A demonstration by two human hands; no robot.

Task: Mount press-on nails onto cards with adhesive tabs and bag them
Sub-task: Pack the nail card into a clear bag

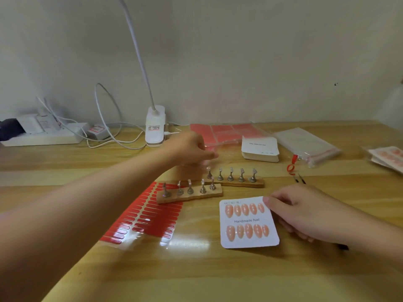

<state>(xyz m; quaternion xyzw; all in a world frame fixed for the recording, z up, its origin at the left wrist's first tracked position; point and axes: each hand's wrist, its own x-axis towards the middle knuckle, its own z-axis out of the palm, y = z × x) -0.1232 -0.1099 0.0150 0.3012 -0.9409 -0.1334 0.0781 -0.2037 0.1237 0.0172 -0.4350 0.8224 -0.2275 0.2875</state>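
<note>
Head view shows your left hand [192,149] reached out over the far side of the surface [196,269], fingers curled and pinching what looks like a clear bag [209,159], blurred, just above the far stand [236,182]; you cannot tell for sure what the fingers hold. Your right hand [298,212] rests on the surface at the card [248,222], thumb and curled fingers pinching its upper right corner. That card lies flat, printed "Handmade Nail", with ten peach nails [245,209] stuck on it in two rows of five. Black tweezers [299,178] show beyond this hand, and a dark tip shows under its wrist. Two wooden stands carry five metal holders each: the near stand [189,196] lies partly on a sheet of red tabs [148,216], and the far stand sits just behind it, to the right. A stack of blank cards [260,149] sits farther back, beside a pink sheet [222,131] on its left and a pile of clear bags [305,144] on its right. A curl of red strip [292,164] lies between the stack and the tweezers. Bagged nail cards [388,156] lie at the right edge. A white lamp clamp [155,127], cables and a power strip [43,136] stand along the wall at the back left
</note>
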